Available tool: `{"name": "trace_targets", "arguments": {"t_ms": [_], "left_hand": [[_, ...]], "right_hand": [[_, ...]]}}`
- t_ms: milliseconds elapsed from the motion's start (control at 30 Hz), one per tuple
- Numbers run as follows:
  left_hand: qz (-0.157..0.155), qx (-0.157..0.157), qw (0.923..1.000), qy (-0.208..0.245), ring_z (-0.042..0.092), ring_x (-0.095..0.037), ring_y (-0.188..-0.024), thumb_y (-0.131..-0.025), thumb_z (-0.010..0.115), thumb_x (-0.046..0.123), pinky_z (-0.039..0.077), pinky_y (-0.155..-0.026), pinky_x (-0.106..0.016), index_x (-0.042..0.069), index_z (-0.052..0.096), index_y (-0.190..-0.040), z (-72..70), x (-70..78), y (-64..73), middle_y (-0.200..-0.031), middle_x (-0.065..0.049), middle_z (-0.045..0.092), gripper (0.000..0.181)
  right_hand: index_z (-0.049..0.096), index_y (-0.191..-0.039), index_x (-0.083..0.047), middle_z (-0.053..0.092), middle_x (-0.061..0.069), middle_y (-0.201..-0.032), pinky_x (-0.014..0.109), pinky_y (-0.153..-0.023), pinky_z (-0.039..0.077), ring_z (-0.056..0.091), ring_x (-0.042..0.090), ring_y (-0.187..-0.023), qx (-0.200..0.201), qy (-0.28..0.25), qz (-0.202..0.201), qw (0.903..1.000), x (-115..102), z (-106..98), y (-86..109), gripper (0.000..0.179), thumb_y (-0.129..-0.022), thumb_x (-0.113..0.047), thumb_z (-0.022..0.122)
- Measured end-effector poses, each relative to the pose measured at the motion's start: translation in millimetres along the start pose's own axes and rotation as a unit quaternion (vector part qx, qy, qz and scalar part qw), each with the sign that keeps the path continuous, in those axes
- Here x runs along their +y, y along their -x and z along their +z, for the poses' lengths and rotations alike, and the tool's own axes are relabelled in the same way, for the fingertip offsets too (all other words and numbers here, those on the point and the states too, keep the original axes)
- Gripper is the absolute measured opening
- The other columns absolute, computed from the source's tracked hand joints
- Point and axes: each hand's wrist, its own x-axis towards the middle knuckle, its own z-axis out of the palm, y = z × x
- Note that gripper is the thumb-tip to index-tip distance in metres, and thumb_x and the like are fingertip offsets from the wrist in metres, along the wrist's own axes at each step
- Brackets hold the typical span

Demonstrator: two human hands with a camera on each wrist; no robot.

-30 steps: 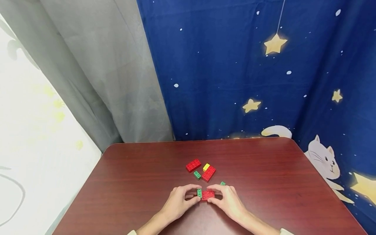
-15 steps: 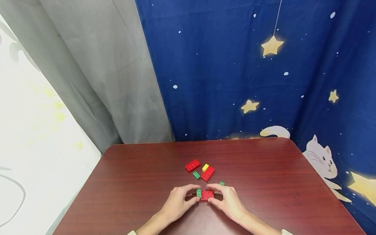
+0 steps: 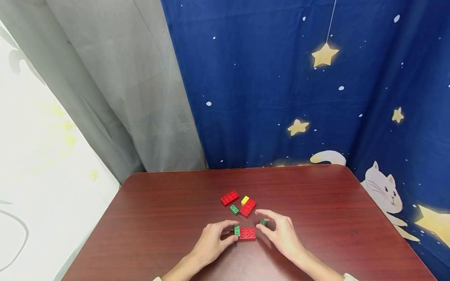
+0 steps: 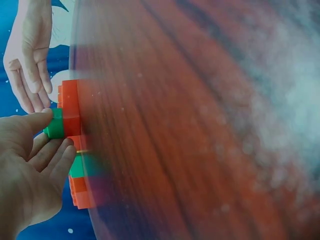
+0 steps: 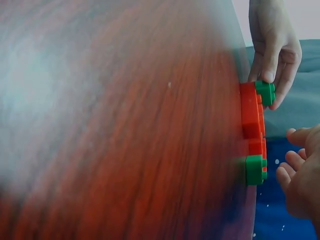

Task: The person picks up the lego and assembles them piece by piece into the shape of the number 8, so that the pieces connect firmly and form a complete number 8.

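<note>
My left hand (image 3: 212, 239) pinches a small green toy brick (image 3: 237, 230) between thumb and fingers. This brick sits on top of the left end of a red brick (image 3: 247, 233), as the left wrist view also shows with the green brick (image 4: 55, 123) over the red one (image 4: 71, 107). To the right, my right hand (image 3: 282, 234) hovers with thumb and fingers spread around another small green brick (image 3: 263, 222). In the right wrist view a gap shows between the right hand's fingertips (image 5: 291, 134) and that green brick (image 5: 254, 170).
Behind the hands lie two more red bricks, one at the left (image 3: 230, 198) and one at the right (image 3: 248, 208). Between and beside them are a third green brick (image 3: 234, 210) and a yellow brick (image 3: 245, 200). The dark red table (image 3: 168, 210) ends at curtains (image 3: 246, 97).
My right hand has left the red brick's right end and moved right and slightly away, over the loose green brick. The left hand keeps its pinch in place.
</note>
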Motion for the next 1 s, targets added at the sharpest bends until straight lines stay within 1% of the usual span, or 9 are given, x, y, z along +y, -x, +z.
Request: {"name": "trace_targets", "arguments": {"t_ms": [100,300,467,600,800,1000], "left_hand": [[-0.001,-0.001,1.0,0.0,0.075,-0.014,-0.106,-0.093,0.085,0.016,0.061,-0.09,-0.034,0.012,0.076,-0.128,-0.3,-0.1,0.3,-0.117,0.001,0.079,0.037],[-0.003,-0.001,1.0,0.002,0.075,-0.013,-0.106,-0.091,0.086,0.017,0.061,-0.09,-0.034,0.012,0.075,-0.128,-0.7,0.2,0.4,-0.116,0.002,0.079,0.039],[-0.003,0.002,1.0,0.003,0.075,-0.013,-0.105,-0.09,0.087,0.017,0.061,-0.09,-0.034,0.011,0.075,-0.128,0.4,-0.1,0.0,-0.115,0.002,0.079,0.04],[-0.004,0.003,0.9999,0.011,0.075,-0.013,-0.104,-0.09,0.087,0.018,0.062,-0.089,-0.033,0.01,0.076,-0.127,1.6,-0.7,-0.3,-0.114,0.001,0.079,0.039],[-0.007,0.004,0.9999,0.015,0.075,-0.012,-0.102,-0.09,0.087,0.019,0.062,-0.088,-0.032,0.011,0.076,-0.126,2.7,-2.1,-0.7,-0.113,0.001,0.079,0.039],[-0.01,-0.002,0.9998,0.017,0.075,-0.013,-0.103,-0.091,0.087,0.02,0.062,-0.088,-0.032,0.01,0.075,-0.127,3.2,-3.3,-1.4,-0.114,-0.001,0.079,0.039]], "right_hand": [[0.078,-0.123,-0.018,0.079,-0.006,-0.118,0.045,-0.092,0.061,0.078,0.023,-0.101,0.013,0.004,0.015,0.9998,3,-1,-0.4,0.047,-0.081,-0.002,0.091],[0.078,-0.123,-0.01,0.079,-0.001,-0.118,0.044,-0.094,0.06,0.078,0.025,-0.101,0.025,0.0,0.035,0.9991,9,0,-0.9,0.046,-0.08,-0.001,0.092],[0.077,-0.122,-0.006,0.078,0.004,-0.119,0.041,-0.093,0.06,0.077,0.028,-0.102,0.021,-0.009,0.051,0.9984,12,2,-0.4,0.044,-0.081,-0.001,0.091],[0.077,-0.122,-0.004,0.078,0.007,-0.119,0.039,-0.093,0.06,0.077,0.028,-0.102,0.018,-0.016,0.067,0.9975,14,4,1.3,0.045,-0.079,0.001,0.091],[0.077,-0.119,-0.002,0.079,0.008,-0.116,0.038,-0.09,0.062,0.078,0.028,-0.099,0.02,-0.01,0.068,0.9975,18,8,2.4,0.045,-0.077,0.003,0.092],[0.078,-0.119,-0.003,0.079,0.007,-0.117,0.038,-0.09,0.062,0.078,0.027,-0.098,0.019,0.0,0.068,0.9975,20,10,2.4,0.045,-0.077,0.003,0.092]]}}
